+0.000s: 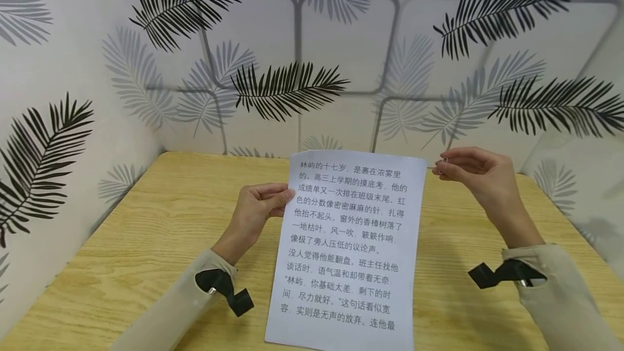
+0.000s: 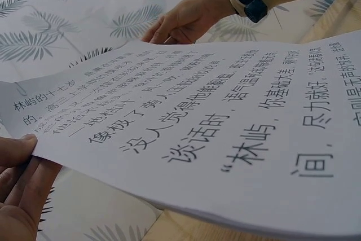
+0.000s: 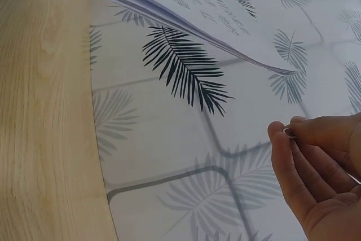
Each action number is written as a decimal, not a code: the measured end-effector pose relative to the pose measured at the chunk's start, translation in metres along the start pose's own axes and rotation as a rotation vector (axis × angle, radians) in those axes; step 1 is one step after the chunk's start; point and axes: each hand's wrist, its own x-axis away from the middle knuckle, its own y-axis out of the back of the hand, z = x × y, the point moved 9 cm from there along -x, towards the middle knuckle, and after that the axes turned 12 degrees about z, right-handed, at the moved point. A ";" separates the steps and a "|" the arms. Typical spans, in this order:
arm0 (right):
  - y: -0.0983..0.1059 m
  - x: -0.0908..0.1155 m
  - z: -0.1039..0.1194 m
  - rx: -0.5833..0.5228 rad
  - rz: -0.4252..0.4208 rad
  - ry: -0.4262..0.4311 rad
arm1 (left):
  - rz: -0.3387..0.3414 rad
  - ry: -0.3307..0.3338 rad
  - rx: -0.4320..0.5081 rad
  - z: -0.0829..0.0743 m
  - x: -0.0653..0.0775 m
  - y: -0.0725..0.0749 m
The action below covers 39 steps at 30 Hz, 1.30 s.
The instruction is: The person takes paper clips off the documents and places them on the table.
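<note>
My left hand (image 1: 260,213) pinches a thin stack of printed paper sheets (image 1: 351,253) by its left edge, thumb on the front face. The stack stands tilted up over the table, its text towards me. In the left wrist view a paper clip (image 2: 21,90) sits at the sheets' top left corner. Off the top right corner, apart from the paper, my right hand (image 1: 480,183) is raised. Between its thumb and forefinger it pinches a small wire paper clip (image 3: 289,132), mostly covered by the fingertips.
A light wood-grain table (image 1: 161,242) lies under the hands and the paper. Behind it rises a pale wall covering (image 1: 341,42) with a palm-leaf pattern, and similar panels close in the sides. Black straps (image 1: 224,288) are on both wrists over beige sleeves.
</note>
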 end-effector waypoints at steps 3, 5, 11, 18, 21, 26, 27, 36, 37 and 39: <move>0.002 0.001 -0.003 -0.022 0.000 0.005 | -0.001 -0.003 0.006 0.000 0.000 0.000; 0.003 0.003 -0.005 -0.029 0.004 0.006 | -0.002 -0.006 0.004 0.000 0.000 0.000; 0.007 0.007 -0.012 0.034 -0.003 -0.023 | -0.010 -0.003 -0.012 0.000 0.000 0.000; 0.012 0.012 -0.022 0.077 -0.013 -0.070 | -0.011 -0.004 -0.001 0.000 0.000 0.000; 0.012 0.013 -0.026 0.086 -0.008 -0.080 | -0.017 -0.001 0.004 0.000 0.000 0.000; 0.012 0.016 -0.032 0.055 0.015 -0.071 | -0.022 0.002 0.000 0.001 0.001 0.001; 0.012 0.016 -0.033 0.040 0.021 -0.062 | -0.022 0.000 0.001 0.001 0.001 0.001; 0.015 0.021 -0.040 -0.011 0.042 -0.044 | -0.024 -0.013 -0.004 0.000 0.003 0.001; 0.015 0.021 -0.043 -0.014 0.042 -0.056 | -0.024 -0.014 -0.004 0.000 0.003 0.001; 0.016 0.023 -0.047 -0.022 0.042 -0.078 | -0.023 -0.017 -0.004 0.000 0.003 0.000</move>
